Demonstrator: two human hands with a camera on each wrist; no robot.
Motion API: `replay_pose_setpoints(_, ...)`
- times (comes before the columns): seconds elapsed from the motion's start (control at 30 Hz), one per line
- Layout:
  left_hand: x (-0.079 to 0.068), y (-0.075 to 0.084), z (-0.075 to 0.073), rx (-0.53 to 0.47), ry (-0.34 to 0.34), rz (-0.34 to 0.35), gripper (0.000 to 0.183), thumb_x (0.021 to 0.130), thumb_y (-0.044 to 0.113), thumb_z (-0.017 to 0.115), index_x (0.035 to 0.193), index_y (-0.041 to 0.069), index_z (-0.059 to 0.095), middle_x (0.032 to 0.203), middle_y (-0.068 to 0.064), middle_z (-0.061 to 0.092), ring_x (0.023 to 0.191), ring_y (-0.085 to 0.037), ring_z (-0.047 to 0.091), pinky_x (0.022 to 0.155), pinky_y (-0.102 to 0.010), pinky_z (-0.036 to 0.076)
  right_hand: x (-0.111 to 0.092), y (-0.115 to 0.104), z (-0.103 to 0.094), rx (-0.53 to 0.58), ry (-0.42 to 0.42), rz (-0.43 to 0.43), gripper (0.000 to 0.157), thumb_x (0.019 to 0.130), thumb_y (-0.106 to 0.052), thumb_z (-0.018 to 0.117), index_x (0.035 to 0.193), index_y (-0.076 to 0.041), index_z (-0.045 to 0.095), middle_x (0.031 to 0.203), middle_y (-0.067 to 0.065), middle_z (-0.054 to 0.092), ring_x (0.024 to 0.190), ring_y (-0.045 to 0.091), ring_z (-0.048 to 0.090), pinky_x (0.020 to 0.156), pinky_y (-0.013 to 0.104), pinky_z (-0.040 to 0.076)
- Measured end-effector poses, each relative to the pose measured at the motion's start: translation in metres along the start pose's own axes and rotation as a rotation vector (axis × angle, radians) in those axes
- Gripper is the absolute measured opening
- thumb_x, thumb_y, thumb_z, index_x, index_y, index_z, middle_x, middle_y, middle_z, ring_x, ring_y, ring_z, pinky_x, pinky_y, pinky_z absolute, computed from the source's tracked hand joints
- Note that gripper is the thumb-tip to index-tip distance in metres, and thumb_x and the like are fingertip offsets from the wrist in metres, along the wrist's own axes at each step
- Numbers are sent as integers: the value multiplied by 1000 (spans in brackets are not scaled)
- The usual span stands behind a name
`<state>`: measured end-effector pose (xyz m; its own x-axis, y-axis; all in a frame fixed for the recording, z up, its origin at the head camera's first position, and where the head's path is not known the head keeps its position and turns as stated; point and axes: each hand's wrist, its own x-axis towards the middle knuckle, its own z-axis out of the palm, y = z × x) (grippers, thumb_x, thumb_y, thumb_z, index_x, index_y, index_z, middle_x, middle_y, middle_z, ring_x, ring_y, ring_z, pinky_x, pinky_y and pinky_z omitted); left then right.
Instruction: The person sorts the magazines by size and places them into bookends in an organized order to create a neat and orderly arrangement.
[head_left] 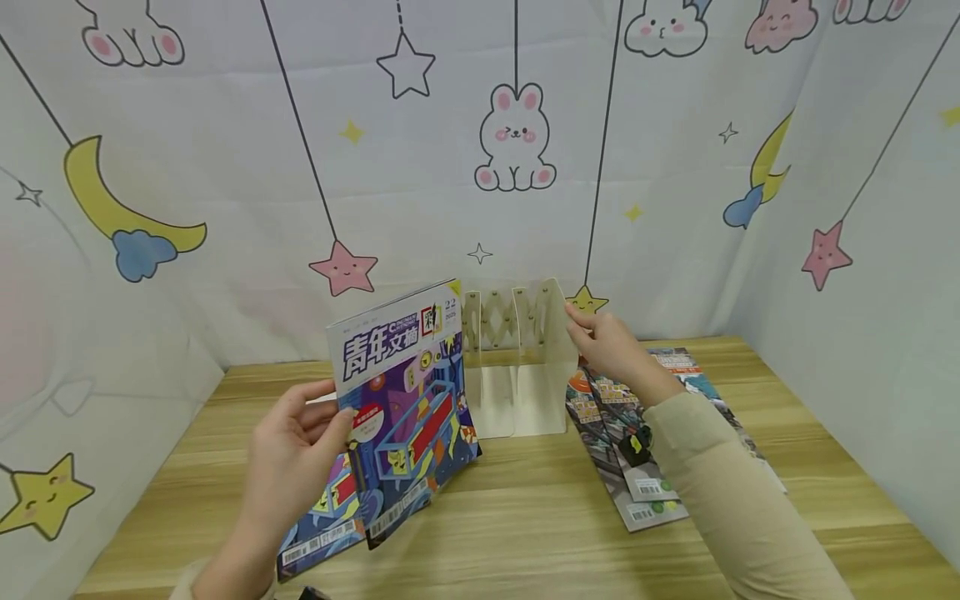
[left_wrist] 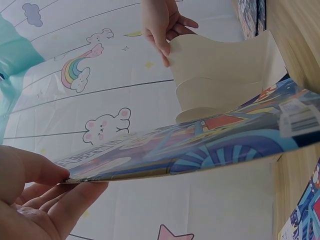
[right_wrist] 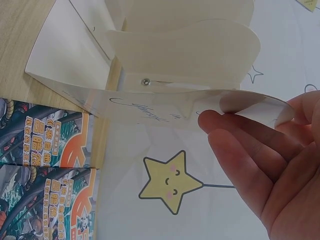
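My left hand pinches the left edge of a magazine with a purple and blue cover, held up at a tilt above the table. In the left wrist view that magazine runs edge-on from my thumb and fingers. A cream expandable book rack with upright dividers stands at the table's back. On its right end panel, my right hand pinches the upper edge. The right wrist view shows the panel between thumb and fingers, with handwriting on its outer face. The held magazine hides the rack's left part.
Another purple and blue magazine lies on the wooden table, partly beneath the raised one. Several darker magazines lie overlapping at the right, under my right forearm. A white curtain with cartoon prints hangs behind and beside the table.
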<state>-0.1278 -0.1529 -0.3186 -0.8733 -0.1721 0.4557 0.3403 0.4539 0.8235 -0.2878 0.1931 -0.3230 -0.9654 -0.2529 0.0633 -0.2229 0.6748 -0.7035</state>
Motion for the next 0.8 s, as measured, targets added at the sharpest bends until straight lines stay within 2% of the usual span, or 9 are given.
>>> replay_pose_setpoints(0.3, 0, 1, 7, -19, 40, -2, 28, 86, -7, 61, 114, -6, 57, 99, -26, 69, 75, 6, 65, 60, -18, 55, -1, 1, 0, 13, -11, 5, 51, 103, -31, 37, 150, -23, 21, 51, 2, 42, 42, 17, 40, 42, 30, 38)
replay_pose_setpoints(0.53, -1, 3, 14, 0, 79, -37, 28, 88, -2, 62, 115, -3, 58, 100, -23, 70, 75, 6, 65, 60, -15, 54, -2, 1, 0, 24, -9, -3, 51, 103, -32, 37, 150, -23, 21, 50, 1, 40, 42, 17, 39, 42, 31, 39)
replay_pose_setpoints(0.67, -2, 3, 20, 12, 113, 1, 27, 87, -1, 63, 114, -3, 59, 98, -23, 70, 78, -12, 71, 61, -11, 52, -3, 1, -1, 24, -7, -7, 51, 103, -30, 38, 150, -23, 21, 51, 2, 41, 43, 18, 41, 43, 32, 40)
replay_pose_setpoints(0.8, -2, 4, 24, 16, 130, 45, 27, 86, -2, 64, 114, -4, 60, 98, -24, 70, 82, -30, 71, 63, -8, 50, -3, 1, -1, 20, -7, -8, 51, 103, -30, 38, 150, -23, 21, 52, 2, 41, 44, 17, 41, 43, 32, 40)
